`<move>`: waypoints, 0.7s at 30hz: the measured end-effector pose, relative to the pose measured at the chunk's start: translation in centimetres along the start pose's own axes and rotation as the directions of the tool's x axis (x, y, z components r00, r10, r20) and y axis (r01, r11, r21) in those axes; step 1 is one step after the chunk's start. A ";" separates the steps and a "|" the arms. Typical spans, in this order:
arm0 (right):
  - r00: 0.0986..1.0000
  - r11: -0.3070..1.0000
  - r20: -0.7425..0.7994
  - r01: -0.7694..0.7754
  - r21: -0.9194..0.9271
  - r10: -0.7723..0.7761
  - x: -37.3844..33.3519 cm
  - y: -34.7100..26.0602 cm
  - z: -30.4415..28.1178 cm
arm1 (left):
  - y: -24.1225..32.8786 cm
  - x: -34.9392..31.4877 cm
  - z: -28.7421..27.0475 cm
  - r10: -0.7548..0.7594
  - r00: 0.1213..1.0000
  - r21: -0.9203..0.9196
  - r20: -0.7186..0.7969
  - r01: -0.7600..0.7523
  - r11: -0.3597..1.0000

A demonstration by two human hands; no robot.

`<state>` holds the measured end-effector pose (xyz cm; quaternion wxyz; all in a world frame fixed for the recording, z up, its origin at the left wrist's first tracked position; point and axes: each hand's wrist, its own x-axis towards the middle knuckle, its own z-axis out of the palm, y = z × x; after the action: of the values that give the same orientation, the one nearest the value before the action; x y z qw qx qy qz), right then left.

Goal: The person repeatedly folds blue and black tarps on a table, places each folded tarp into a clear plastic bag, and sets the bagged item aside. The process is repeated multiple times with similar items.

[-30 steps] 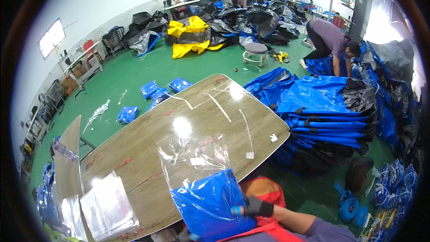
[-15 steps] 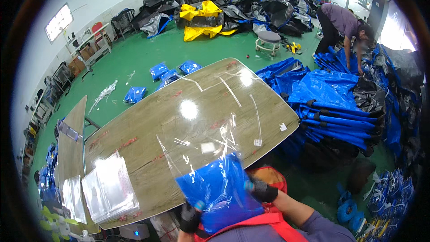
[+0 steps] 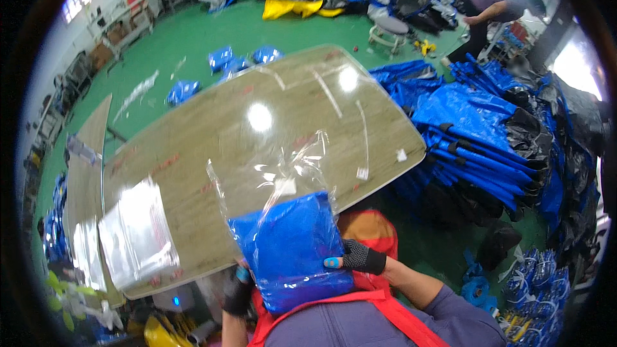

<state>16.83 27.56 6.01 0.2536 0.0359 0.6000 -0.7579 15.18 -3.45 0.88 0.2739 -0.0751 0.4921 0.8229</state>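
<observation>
1. The right hand (image 3: 357, 258), in a dark glove, presses flat against the right side of a folded blue garment (image 3: 289, 250) inside a clear plastic bag (image 3: 283, 173).
2. The left hand (image 3: 239, 286), also gloved, is clamped on the garment's lower left edge.
3. The garment is held upright at the near edge of the wooden table (image 3: 212, 128).
4. A stack of clear bags (image 3: 138, 234) lies on the table, left of the garment.
5. Piled blue garments (image 3: 479, 135) lie right of the table.
</observation>
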 end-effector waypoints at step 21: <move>0.996 0.995 -0.073 -0.054 -0.083 0.048 1.1 0.3 -0.4 | 3.1 1.5 2.4 0.094 0.993 -0.200 -0.075 -0.107 0.974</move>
<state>15.93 27.49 5.23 0.2525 0.0673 0.6394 -0.7231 12.60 -2.00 3.88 0.2066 -0.1042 0.4173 0.8788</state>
